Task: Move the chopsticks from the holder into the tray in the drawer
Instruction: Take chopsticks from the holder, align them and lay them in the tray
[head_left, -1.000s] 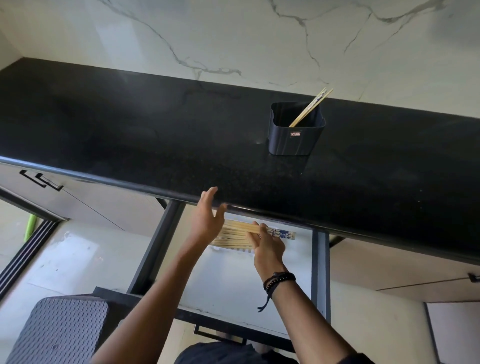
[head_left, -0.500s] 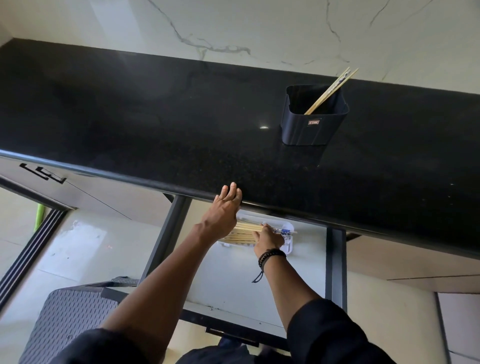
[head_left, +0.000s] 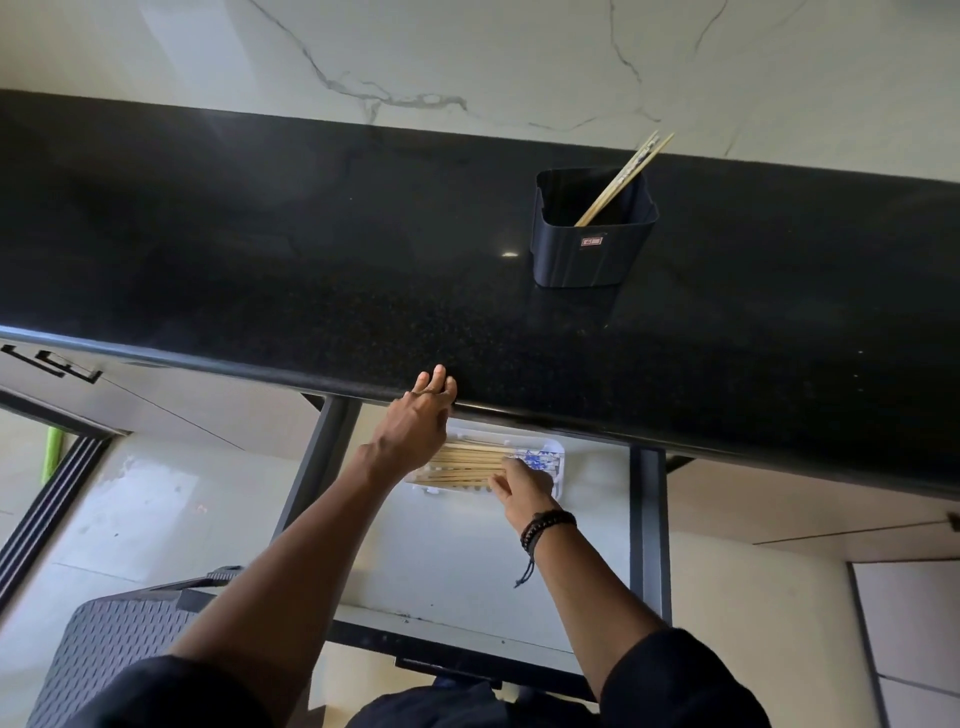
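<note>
Head view, looking down over a black stone tabletop (head_left: 260, 234) to an open drawer (head_left: 649, 519) below its front edge.

Holder (head_left: 592, 249): dark, squarish, upright on the tabletop right of centre, well back from the edge.

Leaning chopsticks (head_left: 621, 182): two, possibly three, stand in the holder, tilted toward its far right corner. Their tips rise above the rim, in front of the marbled wall (head_left: 467, 52).

Tray (head_left: 557, 470): white, shallow, lying at the back of the drawer, partly tucked under the tabletop overhang.

Tray chopsticks (head_left: 467, 465): a flat row of pale wooden sticks, side by side lengthwise in the tray, blue-patterned ends to the right.

Left hand (head_left: 415, 423): reaches over the left end of the tray. Fingers (head_left: 439, 376) are straight and close together, tips laid on the rounded tabletop edge. It holds nothing.

Right hand (head_left: 524, 488): over the right end of the tray, fingers (head_left: 511, 465) bent down onto the patterned ends of the tray chopsticks. Contact is plain. Whether those fingers pinch a stick or only press on the row cannot be told, since the back of the hand hides the underside.

Beaded bracelet (head_left: 548, 525) with a loose cord on the right wrist. Both sleeves are dark.

Dark woven-pattern object (head_left: 119, 649) on the floor at lower left, beside the drawer front.
</note>
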